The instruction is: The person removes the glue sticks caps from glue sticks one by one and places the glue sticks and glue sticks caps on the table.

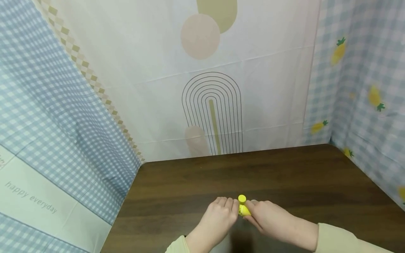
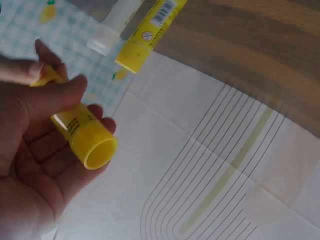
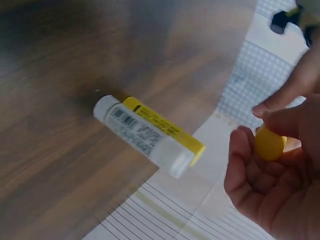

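My left hand [image 1: 222,214] and right hand [image 1: 273,219] meet low in the head view, with a yellow glue stick [image 1: 244,211] between them. In the left wrist view, the left thumb and fingers grip its printed tube [image 2: 82,127], whose hollow round end faces the camera. The right hand pinches the other part; in the right wrist view a yellow round end [image 3: 270,143] shows between its thumb and fingers. Just beyond the hands another yellow glue stick [image 3: 165,127] stands upright beside a white glue stick [image 3: 142,135]. Fingers hide much of the held one.
A dark wooden table [image 1: 177,182] lies under the hands. A pale printed cloth [image 1: 272,95] hangs behind its far edge. Blue checked cloths hang at the left [image 1: 79,105] and right [image 1: 364,116] sides.
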`<state>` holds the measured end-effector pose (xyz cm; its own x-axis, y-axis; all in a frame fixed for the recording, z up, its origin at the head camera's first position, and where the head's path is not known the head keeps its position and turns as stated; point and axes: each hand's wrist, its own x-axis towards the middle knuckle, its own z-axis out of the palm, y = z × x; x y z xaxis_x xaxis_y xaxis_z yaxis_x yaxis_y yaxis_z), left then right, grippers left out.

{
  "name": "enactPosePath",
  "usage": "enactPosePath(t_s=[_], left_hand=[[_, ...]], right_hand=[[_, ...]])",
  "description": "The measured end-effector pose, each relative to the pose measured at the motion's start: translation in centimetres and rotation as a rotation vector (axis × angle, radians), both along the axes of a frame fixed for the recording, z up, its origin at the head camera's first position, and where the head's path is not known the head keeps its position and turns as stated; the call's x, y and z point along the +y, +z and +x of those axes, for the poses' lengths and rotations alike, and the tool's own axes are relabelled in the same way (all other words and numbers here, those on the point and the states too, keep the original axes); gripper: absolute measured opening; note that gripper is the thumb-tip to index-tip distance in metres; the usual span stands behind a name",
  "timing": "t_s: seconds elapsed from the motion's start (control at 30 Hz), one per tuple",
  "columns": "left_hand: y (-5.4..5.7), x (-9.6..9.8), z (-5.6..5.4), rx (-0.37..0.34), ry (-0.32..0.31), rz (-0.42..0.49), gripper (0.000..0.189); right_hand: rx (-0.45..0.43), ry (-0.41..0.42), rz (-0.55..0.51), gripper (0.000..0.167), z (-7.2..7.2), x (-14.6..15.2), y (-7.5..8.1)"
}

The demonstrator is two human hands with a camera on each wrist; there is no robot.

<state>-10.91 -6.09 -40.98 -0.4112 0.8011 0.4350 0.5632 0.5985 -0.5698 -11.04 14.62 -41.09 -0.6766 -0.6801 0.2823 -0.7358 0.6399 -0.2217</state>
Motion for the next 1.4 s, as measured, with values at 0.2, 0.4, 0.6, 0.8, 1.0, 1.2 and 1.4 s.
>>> enactPosePath(t_s=[0.2, 0.4, 0.6, 0.8, 1.0, 1.2, 1.4], left_hand=[[0.5, 0.2, -0.4, -0.129, 0.021, 0.017, 0.027], [1.0, 0.1, -1.0, -0.415, 0.039, 0.142, 0.02], [1.6, -0.4, -1.9, -0.711, 0.034, 0.247, 0.025], [2.2, -0.7, -2.2, -1.007, 0.053, 0.344, 0.019], [2.9, -1.3, -2.4, -1.209, 0.056, 0.402, 0.013], [2.8, -1.0, -2.2, -0.937, 0.012, 0.362, 0.013], [1.8, -0.4, -1.0, -0.178, -0.007, 0.155, 0.022]], right_hand=[[0.362, -0.009, 0.035, 0.031, 0.0, -0.2, -1.0], [0.666, -0.011, 0.146, 0.048, -0.3, -0.3, -1.4], [0.741, 0.064, 0.187, 0.02, -0.8, 0.0, -1.4], [0.79, 0.233, 0.258, 0.056, -2.4, 1.1, -0.2], [0.848, 0.294, 0.275, 0.064, -2.7, 1.6, 0.4], [0.645, 0.176, 0.135, 0.054, -1.9, 1.1, 0.9], [-0.193, 0.086, -0.112, 0.015, -1.4, 0.8, 3.0]])
